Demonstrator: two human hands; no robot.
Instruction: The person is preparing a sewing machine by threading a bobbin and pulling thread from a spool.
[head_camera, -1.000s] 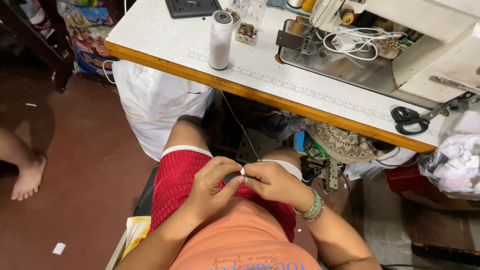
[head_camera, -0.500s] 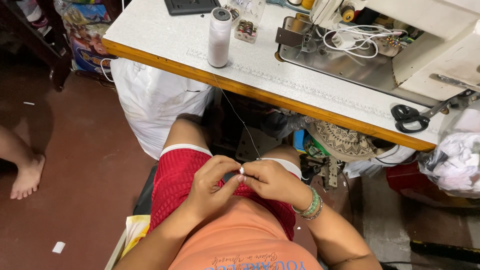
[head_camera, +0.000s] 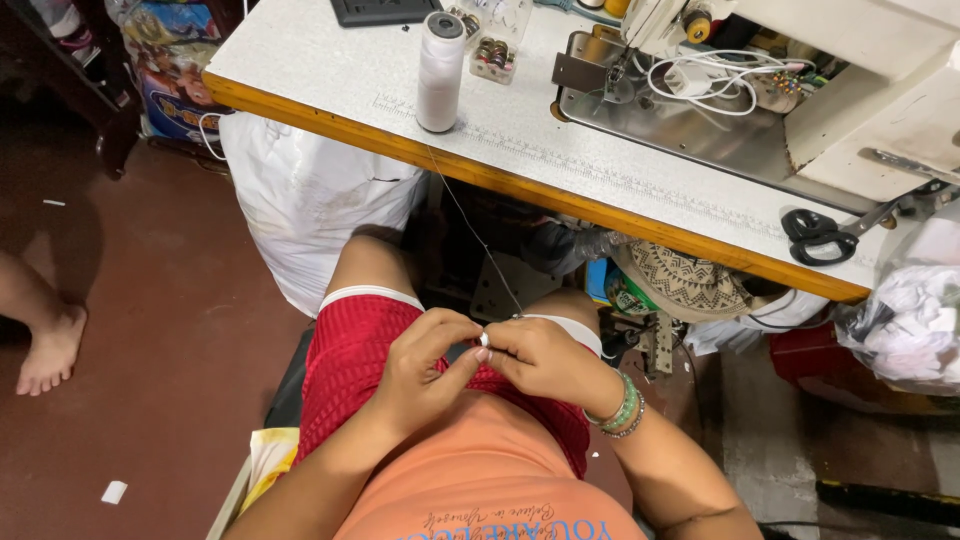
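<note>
I sit with my hands together over my lap, above red shorts (head_camera: 350, 365). My left hand (head_camera: 428, 368) and my right hand (head_camera: 540, 358) pinch a thin thread (head_camera: 470, 222) and a small dark object between the fingertips; the object is mostly hidden. The thread runs up from my fingers to a white thread spool (head_camera: 440, 72) standing near the table's front edge. A green bead bracelet (head_camera: 620, 405) is on my right wrist.
A white sewing table (head_camera: 330, 70) with an orange edge carries a sewing machine (head_camera: 800, 90), black scissors (head_camera: 822, 238) and a clear box of bobbins (head_camera: 492, 40). A white sack (head_camera: 300, 200) stands under the table. Another person's bare foot (head_camera: 48, 350) rests at left.
My hands stay together at my lap with only slight finger movement; the view has shifted a little.
</note>
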